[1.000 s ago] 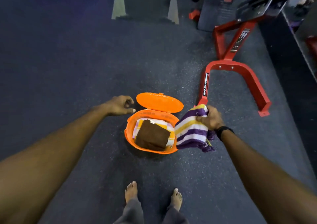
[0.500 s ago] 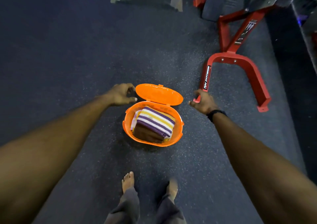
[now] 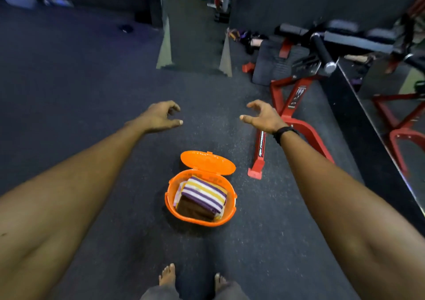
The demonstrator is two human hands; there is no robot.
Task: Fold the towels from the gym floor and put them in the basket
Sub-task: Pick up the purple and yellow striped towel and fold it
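Both hands — left hand (image 3: 159, 118), right hand (image 3: 262, 117) — loosely curled, empty, well beyond towel-filled basket (image 3: 171, 204)

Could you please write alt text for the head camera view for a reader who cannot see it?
An open orange basket on a dark gym floor holds folded towels, a purple, yellow and white striped towel overlapping a brown towel. The left hand and right hand reach forward above it, empty. Red gym equipment stands to the right.
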